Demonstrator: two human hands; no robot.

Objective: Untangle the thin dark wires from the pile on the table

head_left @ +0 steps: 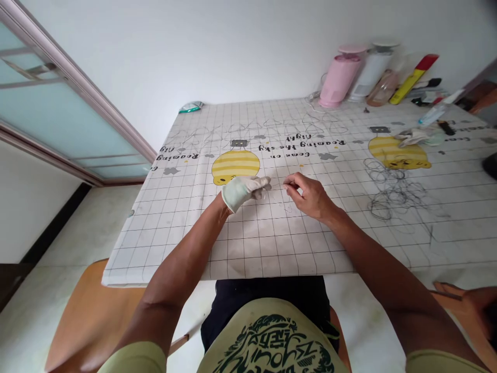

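Right hand pinched narrow, contents too fine to tell; gloved left hand, grip unclear. Strand loops beyond both hands lie spread, likely finished; strand tangle right of right hand likely remains.

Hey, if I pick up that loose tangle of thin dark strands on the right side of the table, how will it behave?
The tangle is probably light for its size, since the tablecloth shows through its thin strands. It would likely change shape when lifted, as its loops lie loose. Its overlapping strands could also snag on one another.
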